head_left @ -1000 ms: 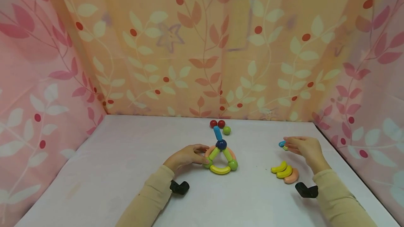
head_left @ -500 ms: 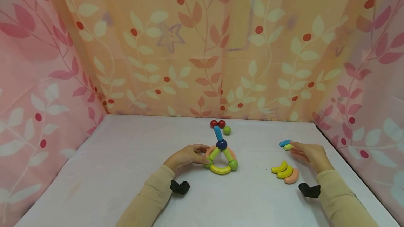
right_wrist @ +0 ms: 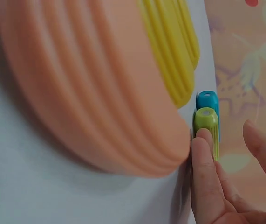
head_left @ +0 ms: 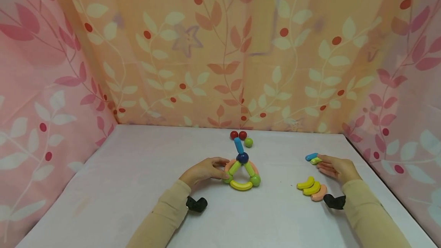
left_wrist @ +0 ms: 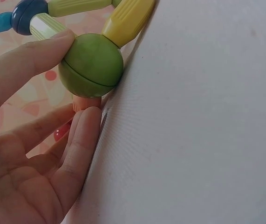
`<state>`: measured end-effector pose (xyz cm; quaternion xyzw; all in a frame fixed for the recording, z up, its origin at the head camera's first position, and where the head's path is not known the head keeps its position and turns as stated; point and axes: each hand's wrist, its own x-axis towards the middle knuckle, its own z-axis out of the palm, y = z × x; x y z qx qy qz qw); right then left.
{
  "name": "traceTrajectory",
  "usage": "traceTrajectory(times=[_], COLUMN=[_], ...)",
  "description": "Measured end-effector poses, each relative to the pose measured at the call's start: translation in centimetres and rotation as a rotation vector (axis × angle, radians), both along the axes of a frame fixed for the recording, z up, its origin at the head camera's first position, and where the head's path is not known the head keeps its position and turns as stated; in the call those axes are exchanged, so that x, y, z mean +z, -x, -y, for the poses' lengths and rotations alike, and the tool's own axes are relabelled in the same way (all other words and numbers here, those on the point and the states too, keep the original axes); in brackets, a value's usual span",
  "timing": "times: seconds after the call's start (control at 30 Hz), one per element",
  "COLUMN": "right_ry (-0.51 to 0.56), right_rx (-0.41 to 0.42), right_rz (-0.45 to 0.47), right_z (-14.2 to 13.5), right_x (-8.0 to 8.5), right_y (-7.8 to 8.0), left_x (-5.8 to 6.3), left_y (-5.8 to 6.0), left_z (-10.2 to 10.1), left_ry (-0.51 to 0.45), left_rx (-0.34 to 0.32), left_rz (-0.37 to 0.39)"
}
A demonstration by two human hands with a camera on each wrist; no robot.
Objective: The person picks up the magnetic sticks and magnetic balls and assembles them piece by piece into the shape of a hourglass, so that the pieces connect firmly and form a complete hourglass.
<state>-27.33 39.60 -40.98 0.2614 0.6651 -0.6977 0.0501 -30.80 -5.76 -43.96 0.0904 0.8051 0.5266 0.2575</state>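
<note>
My left hand (head_left: pixel 203 171) holds a small frame of toy magnetic rods and balls at its left green ball (left_wrist: pixel 91 65). The thumb presses that ball, while the fingers sit behind, by an orange curved rod (left_wrist: pixel 87 102). Two light green rods rise to a navy ball (head_left: pixel 243 158), topped by a tilted blue rod (head_left: pixel 239 145); a yellow curved rod (head_left: pixel 241 185) spans the front. Over on the right, my right hand (head_left: pixel 339 168) touches a loose light green rod (right_wrist: pixel 205 121) with its fingertips, the thumb standing apart. A loose blue rod (right_wrist: pixel 208 100) lies alongside.
Yellow curved rods (head_left: pixel 311 189) and an orange curved rod (head_left: pixel 319 193) lie together in front of my right hand. Behind the frame are two red balls (head_left: pixel 234 135) and a green ball (head_left: pixel 249 142). Patterned curtains (head_left: pixel 206 68) enclose the white table (head_left: pixel 138 156).
My right hand has shifted slightly right and back off the loose blue and green rods, which now show more fully. The left hand and the frame stay in place.
</note>
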Motion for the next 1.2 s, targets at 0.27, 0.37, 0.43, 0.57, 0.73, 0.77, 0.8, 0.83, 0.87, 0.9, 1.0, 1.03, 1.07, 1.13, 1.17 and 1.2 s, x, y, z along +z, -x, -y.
traceTrajectory(times=[0.27,0.37,0.43,0.57,0.73,0.77,0.8,0.83,0.87,0.9,1.0,1.03,1.07,1.13,1.17,1.2], right_ry=[0.027,-0.005,-0.028,-0.037,-0.018,-0.024,-0.032,-0.043,-0.057,-0.071,-0.118,-0.122,-0.124,-0.123,-0.118,-0.113], right_rx=[-0.080,-0.102,-0.117,-0.157,-0.192,-0.192,-0.192,-0.191,-0.192,-0.193,-0.190,-0.188,-0.188,-0.185,-0.184,-0.183], right_rz=[0.070,0.085,0.099,0.136,0.163,0.167,0.166,0.164,0.159,0.154,0.140,0.136,0.135,0.141,0.144,0.148], right_z=[-0.2,-0.1,0.0,-0.1,-0.3,-0.3,-0.3,-0.2,-0.1,0.0,0.3,0.4,0.5,0.6,0.6,0.6], right_x=[-0.4,-0.4,-0.4,-0.5,-0.5,-0.4,-0.5,-0.5,-0.5,-0.4,-0.3,-0.3,-0.2,-0.1,-0.2,-0.2], right_y=[1.1,1.5,1.8,2.3,2.7,2.7,2.7,2.6,2.6,2.6,2.4,2.4,2.4,2.4,2.4,2.4], left_x=[0.1,-0.1,-0.1,-0.2,-0.1,-0.1,-0.1,0.0,0.0,0.0,0.0,0.0,-0.1,-0.1,-0.1,-0.1], left_y=[-0.1,0.1,0.2,0.2,0.2,0.2,0.1,0.1,0.2,0.2,0.2,0.2,0.3,0.3,0.3,0.3], left_z=[0.1,0.1,0.1,0.1,0.1,0.1,0.1,0.0,0.0,0.0,0.0,0.0,-0.1,0.0,0.0,0.0], left_ry=[-0.003,0.003,0.005,0.017,0.031,0.031,0.029,0.031,0.033,0.034,0.039,0.041,0.039,0.040,0.039,0.039], left_rx=[0.000,0.003,0.005,0.007,-0.005,-0.007,-0.008,-0.008,-0.007,-0.005,0.000,0.003,0.004,0.006,0.006,0.007], left_rz=[0.001,0.002,0.003,0.000,-0.009,-0.009,-0.007,-0.008,-0.008,-0.009,-0.010,-0.010,-0.010,-0.009,-0.008,-0.008])
